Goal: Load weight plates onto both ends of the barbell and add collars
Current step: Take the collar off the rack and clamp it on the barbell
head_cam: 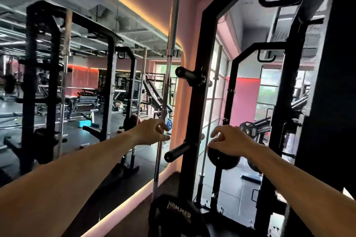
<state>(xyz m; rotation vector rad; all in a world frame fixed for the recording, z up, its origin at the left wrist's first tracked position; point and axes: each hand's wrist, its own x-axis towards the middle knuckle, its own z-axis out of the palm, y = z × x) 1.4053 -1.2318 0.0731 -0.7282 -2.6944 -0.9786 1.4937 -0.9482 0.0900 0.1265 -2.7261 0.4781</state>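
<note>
Head view: the barbell [169, 75] stands nearly upright against the pink wall, long axis vertical, smooth chrome shaft leaning slightly left at its lower end. My left hand [150, 131] is beside the shaft with fingers loosely curled and partly open — whether it touches the steel I cannot tell. My right hand [229, 140] rests fingertips-down on a small round black weight plate [221, 158] hung on the black rack upright [194, 113], grip half closed. A larger black plate [177, 217], lettered HAMMER, sits below
</note>
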